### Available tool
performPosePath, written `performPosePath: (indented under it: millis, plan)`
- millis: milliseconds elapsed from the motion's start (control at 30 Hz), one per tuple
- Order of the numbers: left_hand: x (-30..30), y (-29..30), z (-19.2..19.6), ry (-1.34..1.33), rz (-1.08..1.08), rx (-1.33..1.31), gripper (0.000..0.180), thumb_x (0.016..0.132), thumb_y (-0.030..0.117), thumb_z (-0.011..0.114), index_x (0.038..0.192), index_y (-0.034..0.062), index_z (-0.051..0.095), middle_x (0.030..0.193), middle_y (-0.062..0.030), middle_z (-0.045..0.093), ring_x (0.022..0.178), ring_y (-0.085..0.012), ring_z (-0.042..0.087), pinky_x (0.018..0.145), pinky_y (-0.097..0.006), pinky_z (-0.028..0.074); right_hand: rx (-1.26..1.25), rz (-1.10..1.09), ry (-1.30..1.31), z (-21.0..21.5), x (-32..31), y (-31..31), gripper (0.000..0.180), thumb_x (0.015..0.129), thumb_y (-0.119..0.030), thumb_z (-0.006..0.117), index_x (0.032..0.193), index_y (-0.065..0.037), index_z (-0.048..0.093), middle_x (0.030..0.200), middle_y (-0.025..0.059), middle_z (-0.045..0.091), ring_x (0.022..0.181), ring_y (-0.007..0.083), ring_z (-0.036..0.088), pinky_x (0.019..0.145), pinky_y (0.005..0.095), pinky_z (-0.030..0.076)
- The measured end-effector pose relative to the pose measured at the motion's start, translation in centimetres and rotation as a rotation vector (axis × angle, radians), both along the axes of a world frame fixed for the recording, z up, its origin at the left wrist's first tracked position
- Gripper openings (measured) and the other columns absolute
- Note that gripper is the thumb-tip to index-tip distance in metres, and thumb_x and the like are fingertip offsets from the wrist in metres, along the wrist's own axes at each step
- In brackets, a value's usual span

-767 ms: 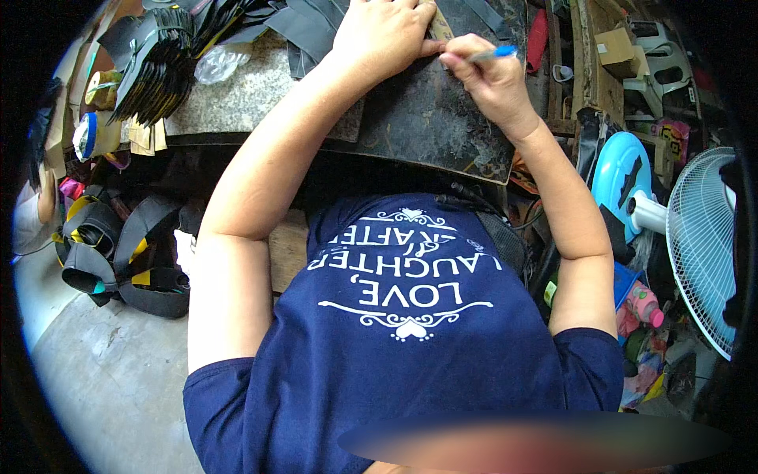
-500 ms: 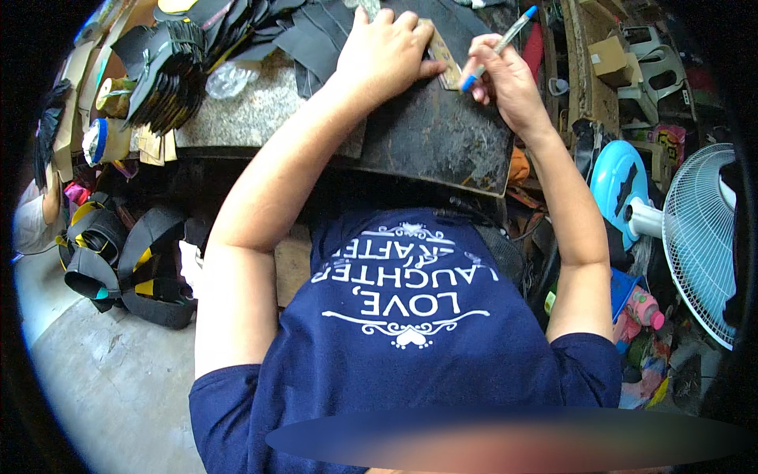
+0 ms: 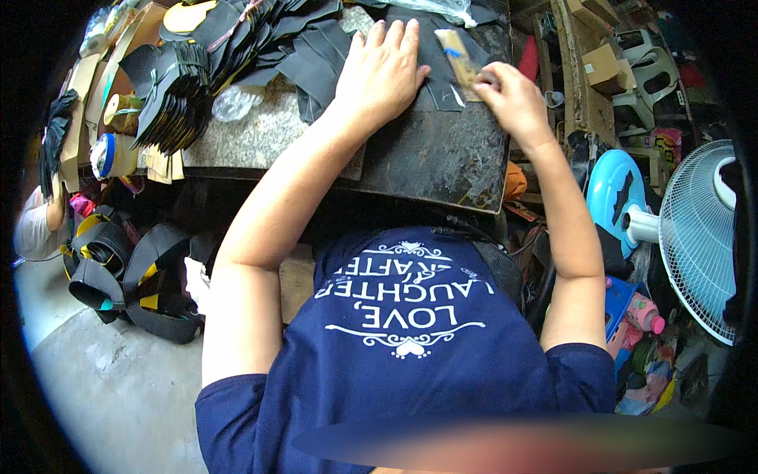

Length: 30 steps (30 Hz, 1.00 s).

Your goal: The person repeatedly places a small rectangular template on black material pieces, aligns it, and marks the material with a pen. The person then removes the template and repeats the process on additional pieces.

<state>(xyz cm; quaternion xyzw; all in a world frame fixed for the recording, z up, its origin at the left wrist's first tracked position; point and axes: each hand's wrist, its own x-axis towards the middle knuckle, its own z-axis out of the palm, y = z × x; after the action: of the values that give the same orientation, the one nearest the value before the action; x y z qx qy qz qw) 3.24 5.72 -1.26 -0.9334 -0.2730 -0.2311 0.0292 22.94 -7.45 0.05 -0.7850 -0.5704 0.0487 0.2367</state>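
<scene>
My left hand (image 3: 381, 73) lies flat, fingers stretched out, on thin black sheets (image 3: 325, 63) on the worktable. To its right, my right hand (image 3: 515, 101) has thumb and fingers closed at the near end of a narrow tan strip (image 3: 453, 49). The strip looks slightly blurred and lies at a slant over a black piece (image 3: 444, 96). A small blue bit shows across the strip; whether it belongs to a pen, I cannot tell. Something dark by my right fingertips is too blurred to name.
Bundled black cut pieces (image 3: 172, 99) stand at the table's left, near a clear plastic bag (image 3: 235, 103) and a blue-rimmed jar (image 3: 114, 155). A fan (image 3: 699, 237) stands to the right. Black straps (image 3: 146, 268) hang at the lower left. A cardboard box (image 3: 606, 69) sits far right.
My left hand has come off the tan strip and flattened out on the sheets. My right hand, which held a blue-ended pen upright, has lowered to the strip, now slightly farther right.
</scene>
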Motion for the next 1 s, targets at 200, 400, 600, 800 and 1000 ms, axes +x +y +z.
performPosePath:
  millis: [200,400,600,800,1000]
  plan:
    - [1.1,0.1,0.3,0.106,0.025,0.078,0.060,0.091,0.050,0.064,0.128,0.0020,0.062,0.122,-0.0130,0.062,0.121,-0.0313,0.054,0.100,-0.057,0.041,0.034,0.038,0.215,-2.3,3.3,0.4,0.026,0.087,-0.030,0.074,0.099,-0.007,0.069,0.083,0.0094,0.069,0.073,0.0232,0.066,0.068,0.0357,0.051]
    - [2.6,-0.3,1.7,0.084,-0.029,-0.070,0.031,0.081,0.031,0.075,0.103,0.0101,0.067,0.106,-0.0094,0.066,0.112,-0.0294,0.059,0.093,-0.056,0.045,0.032,0.003,0.163,-2.2,2.8,0.3,0.025,0.088,-0.028,0.073,0.098,-0.006,0.065,0.083,0.0101,0.067,0.072,0.0225,0.065,0.069,0.0364,0.051]
    - [-0.6,-0.6,5.1,-0.391,-0.116,-0.501,0.042,0.077,0.011,0.070,0.116,0.0063,0.055,0.087,-0.0225,0.067,0.086,-0.0396,0.068,0.079,-0.048,0.053,0.021,-0.013,0.219,-2.2,2.8,0.1,0.022,0.088,-0.024,0.073,0.098,-0.006,0.065,0.082,0.0088,0.065,0.069,0.0212,0.063,0.068,0.0349,0.050]
    - [-7.6,3.2,7.8,0.014,0.341,-0.063,0.087,0.070,0.022,0.083,0.145,0.0071,0.041,0.110,-0.0193,0.062,0.098,-0.0377,0.065,0.079,-0.046,0.057,0.071,-0.012,0.216,-2.4,2.4,0.1,0.022,0.089,-0.025,0.072,0.098,-0.006,0.064,0.082,0.0073,0.066,0.071,0.0180,0.063,0.068,0.0347,0.050]
    - [0.9,2.6,5.0,-0.098,-0.227,0.173,0.038,0.076,0.013,0.072,0.113,0.0112,0.066,0.110,-0.0098,0.063,0.103,-0.0307,0.062,0.082,-0.044,0.054,0.309,-0.118,1.230,-1.5,3.6,-1.0,0.020,0.094,-0.022,0.071,0.106,-0.008,0.063,0.082,-0.0052,0.060,0.055,0.0003,0.039,0.050,0.0179,0.028]
